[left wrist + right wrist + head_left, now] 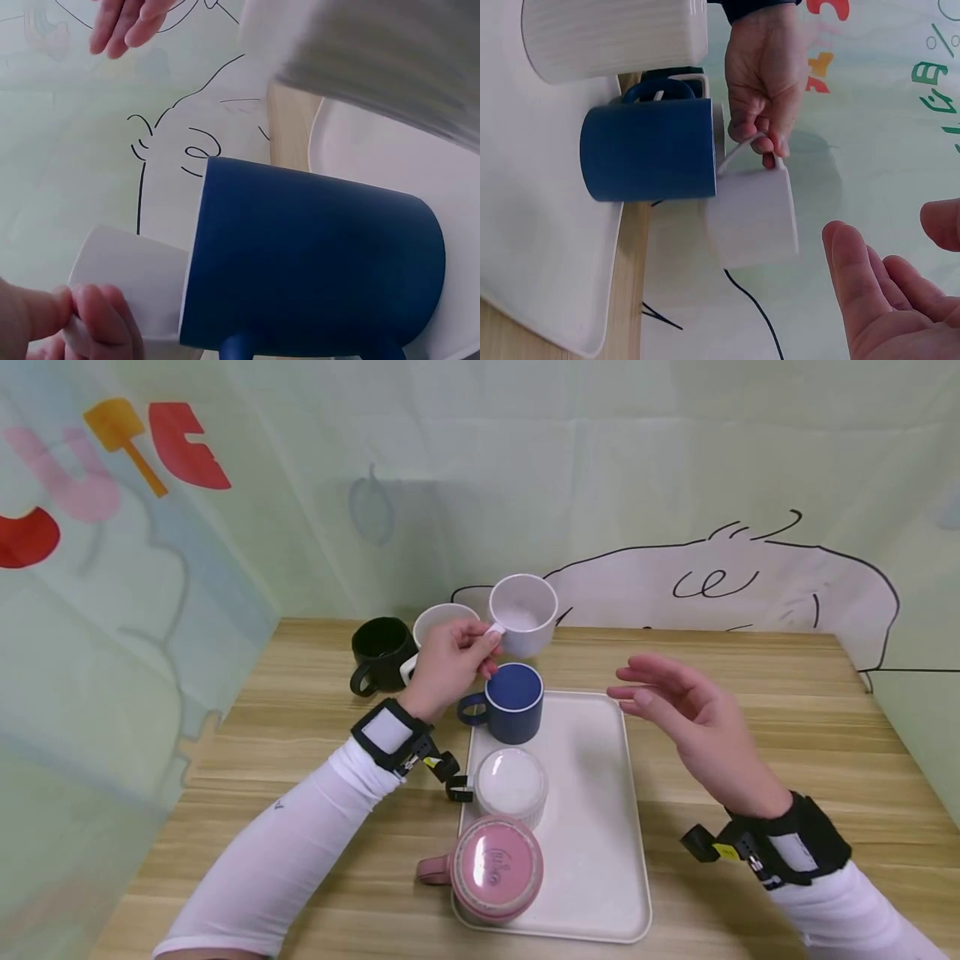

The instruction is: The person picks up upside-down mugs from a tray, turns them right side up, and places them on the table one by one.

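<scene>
My left hand [448,668] pinches the handle of a white mug [525,610] between thumb and fingers. This mug hangs mouth up beyond a blue mug [516,714], which stands on a white tray [592,827] with its white-edged end up. My right hand [690,727], held above the tray's right edge, has nothing in it; its fingers are extended and its thumb is apart from them in the right wrist view. Nearer on the tray are a ribbed white mug [512,783] and a pink mug [497,870], turned base up.
Left of the tray, a black mug [381,653] and another white mug [442,617] stand at the back of the wooden table [300,752]; my left hand partly covers that white one. A printed cloth backdrop [637,468] hangs behind the table.
</scene>
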Demonstrator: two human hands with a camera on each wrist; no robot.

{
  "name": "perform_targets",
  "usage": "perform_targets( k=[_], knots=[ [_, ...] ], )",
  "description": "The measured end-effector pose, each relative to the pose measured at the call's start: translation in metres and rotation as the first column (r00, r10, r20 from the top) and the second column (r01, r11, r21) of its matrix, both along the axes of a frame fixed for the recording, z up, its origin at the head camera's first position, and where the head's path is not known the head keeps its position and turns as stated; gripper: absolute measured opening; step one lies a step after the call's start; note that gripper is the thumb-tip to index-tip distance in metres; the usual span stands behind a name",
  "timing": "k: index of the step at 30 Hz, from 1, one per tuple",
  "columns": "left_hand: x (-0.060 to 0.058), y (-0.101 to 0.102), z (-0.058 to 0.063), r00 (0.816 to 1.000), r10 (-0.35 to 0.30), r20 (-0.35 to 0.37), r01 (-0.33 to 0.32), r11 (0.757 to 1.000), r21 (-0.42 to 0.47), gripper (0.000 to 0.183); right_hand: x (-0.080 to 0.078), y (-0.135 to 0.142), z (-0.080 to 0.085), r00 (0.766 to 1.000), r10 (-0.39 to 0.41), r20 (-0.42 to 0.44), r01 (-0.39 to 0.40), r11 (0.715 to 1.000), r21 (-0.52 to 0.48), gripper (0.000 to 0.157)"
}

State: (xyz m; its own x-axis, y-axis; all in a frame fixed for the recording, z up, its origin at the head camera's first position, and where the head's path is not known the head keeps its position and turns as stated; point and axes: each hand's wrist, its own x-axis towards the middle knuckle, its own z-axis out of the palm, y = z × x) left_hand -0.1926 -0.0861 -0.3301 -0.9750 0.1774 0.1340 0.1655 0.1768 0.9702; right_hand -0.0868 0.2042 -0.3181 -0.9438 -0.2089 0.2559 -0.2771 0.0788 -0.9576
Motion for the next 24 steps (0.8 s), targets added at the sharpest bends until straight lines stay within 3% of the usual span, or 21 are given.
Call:
perform_targets(
  k=[15,24],
  knots=[
    [-0.006,-0.002,-0.01,0.992,0.037,0.123,-0.026,0.996,-0.087,0.023,0.018,0.026,-0.003,0.997,-0.067,-0.029,0.07,0.99,0.12,0.038],
    [-0.008,0.001,-0.009,0.994,0.03,0.106,-0.008,0.979,-0.205,0.023,0.022,0.029,-0.005,0.994,-0.1,-0.038,0.106,0.975,0.193,0.037]
  ],
)
